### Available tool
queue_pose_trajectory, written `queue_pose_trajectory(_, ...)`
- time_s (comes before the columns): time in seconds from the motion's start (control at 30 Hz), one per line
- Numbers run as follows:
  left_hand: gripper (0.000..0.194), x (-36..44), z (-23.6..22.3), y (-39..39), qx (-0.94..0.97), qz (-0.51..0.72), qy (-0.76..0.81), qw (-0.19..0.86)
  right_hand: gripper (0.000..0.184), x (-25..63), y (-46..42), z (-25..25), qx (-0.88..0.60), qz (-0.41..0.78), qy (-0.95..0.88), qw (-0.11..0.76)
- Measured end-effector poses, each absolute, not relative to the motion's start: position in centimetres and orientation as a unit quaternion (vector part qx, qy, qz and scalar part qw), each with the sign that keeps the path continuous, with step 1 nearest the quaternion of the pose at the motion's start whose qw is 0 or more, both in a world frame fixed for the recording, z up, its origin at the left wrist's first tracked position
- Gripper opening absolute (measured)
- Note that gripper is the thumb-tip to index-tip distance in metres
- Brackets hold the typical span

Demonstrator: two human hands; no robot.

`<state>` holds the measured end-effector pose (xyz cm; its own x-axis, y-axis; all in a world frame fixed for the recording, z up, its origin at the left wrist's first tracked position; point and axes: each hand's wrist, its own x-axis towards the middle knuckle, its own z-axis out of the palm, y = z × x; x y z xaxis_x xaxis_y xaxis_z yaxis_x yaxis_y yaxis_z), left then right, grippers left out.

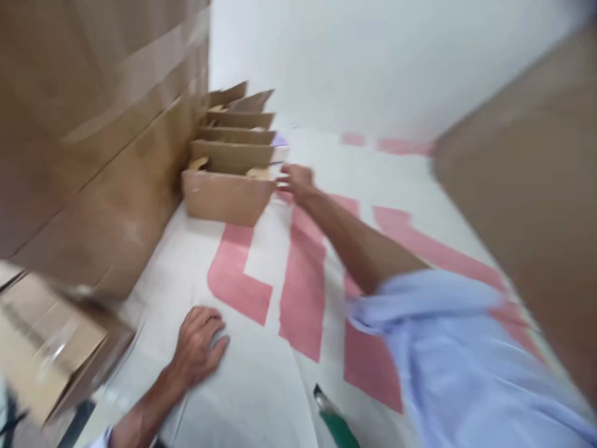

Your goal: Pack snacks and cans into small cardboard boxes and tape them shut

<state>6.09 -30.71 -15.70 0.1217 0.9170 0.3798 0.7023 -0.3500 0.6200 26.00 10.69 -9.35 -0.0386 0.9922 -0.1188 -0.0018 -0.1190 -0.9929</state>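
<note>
My left hand (198, 343) rests flat on a white sheet with large red shapes (261, 348), fingers spread, holding nothing. My right hand (295, 180) reaches far forward to the right end of a row of folded brown cardboard pieces (228, 158) standing on edge against a big box. Its fingers touch or hover at the front pieces; motion blur hides whether they grip anything. My right arm wears a pale blue sleeve (448, 348).
A tall taped cardboard box (93, 124) fills the left. A smaller box (46, 348) lies at the lower left. Another brown cardboard panel (536, 199) rises at the right. A green-handled tool (336, 420) lies at the bottom edge.
</note>
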Motion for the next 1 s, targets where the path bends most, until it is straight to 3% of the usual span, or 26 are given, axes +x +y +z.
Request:
queue_pose_trajectory(0.13, 0.009, 5.8, -16.8, -31.1, 0.737, 0.338, 0.559, 0.171, 0.019, 27.8, 3.4, -8.4, -0.503, 0.509, -0.530, 0.455)
queue_pose_trajectory(0.23, 0.011, 5.9, -16.5, -31.8, 0.737, 0.335, 0.562, 0.172, 0.026, 28.3, -4.4, -6.0, -0.400, 0.486, -0.642, 0.438)
queue_pose_trajectory(0.37, 0.024, 4.1, -10.7, -35.0, 0.752, 0.355, 0.537, 0.140, 0.034, 29.3, -16.7, -1.8, -0.405, 0.418, -0.714, 0.389)
queue_pose_trajectory(0.47, 0.028, -1.0, -4.5, -39.0, 0.707, 0.368, 0.604, -0.011, 0.039, 32.1, -24.4, -1.1, -0.453, 0.357, -0.759, 0.300)
queue_pose_trajectory(0.57, 0.049, -7.5, -0.4, -42.4, 0.611, 0.269, 0.740, -0.080, 0.045, 36.0, -29.8, -3.5, -0.505, 0.366, -0.747, 0.229)
queue_pose_trajectory(0.67, 0.062, -11.1, -0.1, -43.7, 0.564, 0.173, 0.806, -0.051, 0.048, 39.6, -33.6, -7.9, -0.555, 0.337, -0.736, 0.190)
queue_pose_trajectory(0.83, 0.068, -6.4, -3.4, -43.6, 0.592, 0.175, 0.784, -0.062, 0.041, 41.9, -38.1, -13.8, -0.595, 0.208, -0.769, 0.112)
queue_pose_trajectory(1.0, 0.063, -1.6, -3.6, -43.9, 0.605, 0.210, 0.767, -0.045, 0.033, 41.0, -39.5, -15.5, -0.614, 0.125, -0.777, 0.060)
